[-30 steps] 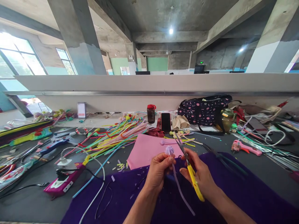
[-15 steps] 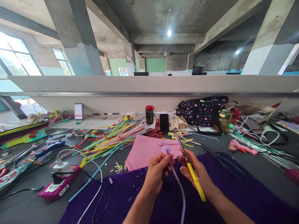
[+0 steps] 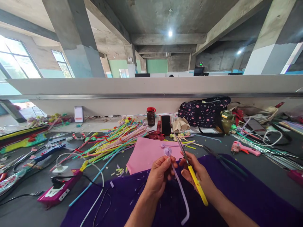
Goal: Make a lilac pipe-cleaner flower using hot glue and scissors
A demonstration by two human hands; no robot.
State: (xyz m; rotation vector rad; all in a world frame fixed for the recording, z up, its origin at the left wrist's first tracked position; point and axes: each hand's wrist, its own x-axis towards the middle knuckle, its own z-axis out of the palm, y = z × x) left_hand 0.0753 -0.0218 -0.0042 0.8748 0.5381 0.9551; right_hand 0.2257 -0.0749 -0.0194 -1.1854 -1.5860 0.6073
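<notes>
A lilac pipe cleaner (image 3: 181,192) with a round, ball-like lilac head (image 3: 168,151) is pinched by my left hand (image 3: 159,173); its stem hangs down and bends at the lower end. In my right hand (image 3: 197,175) are scissors with yellow handles (image 3: 198,186), their blades pointing up and to the left, close to the ball but apart from it. The right fingertips are near the stem; whether they touch it I cannot tell. Below both hands lies a dark purple cloth (image 3: 227,186). Behind them is a pink sheet (image 3: 142,156) with another lilac piece (image 3: 169,145) on it.
Bundled coloured pipe cleaners (image 3: 118,138) lie left of centre, near a magenta power strip (image 3: 59,190) with cables. At the back stand a brown bottle (image 3: 151,117), a phone (image 3: 166,125) and a patterned bag (image 3: 204,113). A pink glue gun (image 3: 246,148) lies right.
The lower end of the lilac stem has come into view, now bent to the left. My hands and the scissors have barely moved; the whole view has shifted slightly.
</notes>
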